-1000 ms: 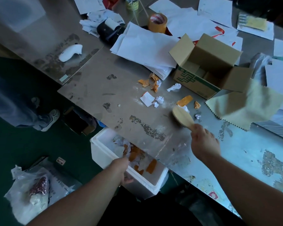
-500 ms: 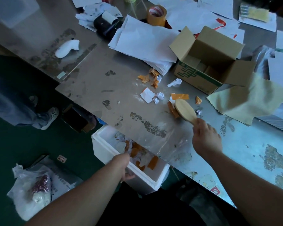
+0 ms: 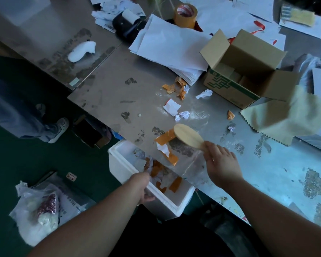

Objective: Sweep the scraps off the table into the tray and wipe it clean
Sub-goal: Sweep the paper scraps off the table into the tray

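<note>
Nothing legible here. The open brown cardboard box carries a green emblem and the tan tape roll has red print on its core. The white paper slip shows a barcode; all too blurred to read

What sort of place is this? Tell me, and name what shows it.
Probably a packing or mailing work area: a roll of brown packing tape, an open cardboard box and stacked white paper sheets sit on a worn metal table.
</note>
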Demonstrator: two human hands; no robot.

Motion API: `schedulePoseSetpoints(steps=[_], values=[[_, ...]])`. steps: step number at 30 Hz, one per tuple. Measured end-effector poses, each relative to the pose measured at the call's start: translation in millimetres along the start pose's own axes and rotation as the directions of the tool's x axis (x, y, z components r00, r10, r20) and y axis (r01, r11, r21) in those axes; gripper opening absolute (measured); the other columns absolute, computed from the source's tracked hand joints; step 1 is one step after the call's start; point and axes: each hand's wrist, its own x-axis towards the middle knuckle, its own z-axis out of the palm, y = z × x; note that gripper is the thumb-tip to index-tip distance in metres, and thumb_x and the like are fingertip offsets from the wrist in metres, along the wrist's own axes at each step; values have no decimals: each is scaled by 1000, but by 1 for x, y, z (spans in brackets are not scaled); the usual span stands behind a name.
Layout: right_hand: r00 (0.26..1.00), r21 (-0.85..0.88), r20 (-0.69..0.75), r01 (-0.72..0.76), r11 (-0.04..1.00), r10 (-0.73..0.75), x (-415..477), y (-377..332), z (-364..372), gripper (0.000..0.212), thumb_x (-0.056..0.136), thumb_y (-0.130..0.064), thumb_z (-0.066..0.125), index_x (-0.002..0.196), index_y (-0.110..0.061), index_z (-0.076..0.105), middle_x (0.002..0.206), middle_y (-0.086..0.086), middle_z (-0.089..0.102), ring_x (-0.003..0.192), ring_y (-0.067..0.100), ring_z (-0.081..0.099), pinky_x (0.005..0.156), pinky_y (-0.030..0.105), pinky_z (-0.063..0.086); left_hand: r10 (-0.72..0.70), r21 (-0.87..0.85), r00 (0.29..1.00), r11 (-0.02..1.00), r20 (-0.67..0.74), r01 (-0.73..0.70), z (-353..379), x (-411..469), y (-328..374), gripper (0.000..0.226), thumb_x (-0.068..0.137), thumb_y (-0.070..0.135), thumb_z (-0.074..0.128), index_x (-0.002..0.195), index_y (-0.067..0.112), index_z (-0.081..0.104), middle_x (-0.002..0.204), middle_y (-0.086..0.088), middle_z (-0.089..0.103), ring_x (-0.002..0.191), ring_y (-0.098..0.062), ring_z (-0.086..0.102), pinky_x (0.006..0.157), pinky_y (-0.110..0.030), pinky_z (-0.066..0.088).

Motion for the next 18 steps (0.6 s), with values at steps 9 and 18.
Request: schedulePoseSetpoints(steps=[9, 18], values=[[981, -85, 184, 77, 993, -61, -4, -45, 11, 38, 101, -26, 43, 139, -28, 37, 119, 1, 63, 106, 28, 58, 91, 43, 41, 82, 66, 996, 994, 22, -83, -10, 9, 0, 23, 101, 27, 54, 111, 6, 50, 98, -18, 51, 95, -38, 59, 62, -48, 59], [994, -15, 105, -31, 999, 32, -10, -56, 21, 38, 104, -37, 40, 141, -27, 45, 123, 2, 65, 112, 29, 59, 94, 44, 42, 61, 44, 998, 997, 23, -62, -19, 25, 2, 20, 98, 26, 55, 101, 7, 49, 111, -19, 51, 104, -42, 59, 71, -57, 61]])
